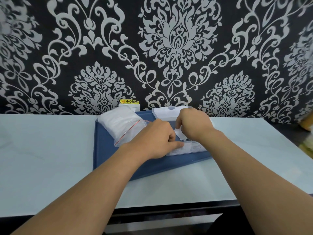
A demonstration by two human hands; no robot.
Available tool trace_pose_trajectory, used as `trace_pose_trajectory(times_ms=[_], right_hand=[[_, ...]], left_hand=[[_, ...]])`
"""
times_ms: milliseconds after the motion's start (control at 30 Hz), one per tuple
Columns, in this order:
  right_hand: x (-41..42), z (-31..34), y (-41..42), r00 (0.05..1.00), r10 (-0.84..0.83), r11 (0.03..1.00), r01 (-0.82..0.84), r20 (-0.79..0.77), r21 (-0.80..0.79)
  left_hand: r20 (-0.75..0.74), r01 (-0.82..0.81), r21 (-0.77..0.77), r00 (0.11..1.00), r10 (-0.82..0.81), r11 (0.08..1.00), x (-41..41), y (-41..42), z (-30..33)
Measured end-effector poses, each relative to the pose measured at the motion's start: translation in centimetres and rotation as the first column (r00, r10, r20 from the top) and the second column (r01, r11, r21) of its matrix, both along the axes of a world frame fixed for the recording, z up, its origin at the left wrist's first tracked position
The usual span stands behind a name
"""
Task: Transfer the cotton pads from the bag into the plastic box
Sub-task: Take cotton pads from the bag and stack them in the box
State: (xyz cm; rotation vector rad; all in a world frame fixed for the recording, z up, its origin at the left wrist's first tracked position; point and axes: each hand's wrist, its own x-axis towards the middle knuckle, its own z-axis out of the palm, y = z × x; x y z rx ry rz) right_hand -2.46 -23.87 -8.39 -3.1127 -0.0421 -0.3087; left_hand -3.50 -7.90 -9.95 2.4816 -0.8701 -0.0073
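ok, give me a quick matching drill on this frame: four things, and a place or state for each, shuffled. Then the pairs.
Things:
1. bag
2. plastic box
3. cotton pad
4. warning sticker

Places or states:
A. on the wall, yellow, just above the table's far edge
B. pinched in the right hand, white
C. lying on the left part of the blue tray, full of white pads, red zip strip
D. clear, open, lid standing up at the back, the left hand resting at its near-left corner

Pairs: 1-C, 2-D, 3-B, 4-A
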Motion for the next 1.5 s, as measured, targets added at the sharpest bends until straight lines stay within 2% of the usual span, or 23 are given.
trace_pose_trajectory(times_ms=[267,433,467,533,600,667,700,767,833,900,1033,1267,1500], right_hand=[[-0.7,0.6,0.2,0.995,0.017,0.997,-0.024,-0.097,-0.067],[-0.4,0.8,0.1,0.993,0.040,0.997,-0.033,-0.109,0.067],[-0.5,1.0,0.1,0.995,0.041,0.995,-0.032,-0.095,0.095],[-0.8,1.8,0.5,0.998,0.065,0.983,-0.067,0.017,0.171],[-1.9,3.0,1.7,0.975,0.114,0.923,-0.174,0.189,0.344],[-3.7,4.1,3.5,0.953,0.219,0.783,-0.301,0.210,0.544],[-4.4,4.1,4.7,0.941,0.296,0.733,-0.335,0.166,0.592],[-4.9,2.8,6.8,0.905,0.425,0.757,-0.359,0.007,0.545],[-3.9,0.6,8.2,0.873,0.476,0.835,-0.409,-0.109,0.368],[-2.6,-0.8,8.9,0.890,0.439,0.863,-0.379,-0.126,0.334],[-1.7,-1.1,9.0,0.900,0.431,0.814,-0.361,-0.059,0.455],[-0.8,-1.6,9.6,0.894,0.449,0.791,-0.393,-0.007,0.470],[-0.8,-1.6,10.1,0.935,0.354,0.895,-0.343,0.016,0.285]], left_hand=[[-0.003,0.001,0.006,1.000,-0.001,1.000,0.1,0.0,-0.2],[0.001,0.002,-0.040,1.000,-0.001,0.999,-0.5,0.7,0.7],[0.016,-0.003,-0.100,1.000,0.004,0.995,-0.7,1.1,1.3],[0.071,-0.032,-0.323,0.996,0.058,0.946,-1.1,2.5,3.1],[0.152,-0.109,-0.579,0.959,0.238,0.808,-0.8,4.9,4.7],[0.126,-0.257,-0.697,0.875,0.467,0.670,0.8,7.8,4.7],[0.080,-0.369,-0.672,0.826,0.558,0.642,1.7,9.3,4.4],[-0.044,-0.569,-0.511,0.766,0.642,0.644,3.2,11.4,2.7],[-0.174,-0.633,-0.386,0.765,0.620,0.671,3.9,12.2,1.0],[-0.264,-0.649,-0.320,0.761,0.593,0.690,4.4,12.5,-0.5],[-0.264,-0.647,-0.267,0.762,0.592,0.715,5.2,12.7,-1.7],[-0.288,-0.632,-0.285,0.774,0.564,0.721,6.0,12.8,-2.0],[-0.259,-0.595,-0.257,0.802,0.538,0.762,6.5,13.1,-2.3]])
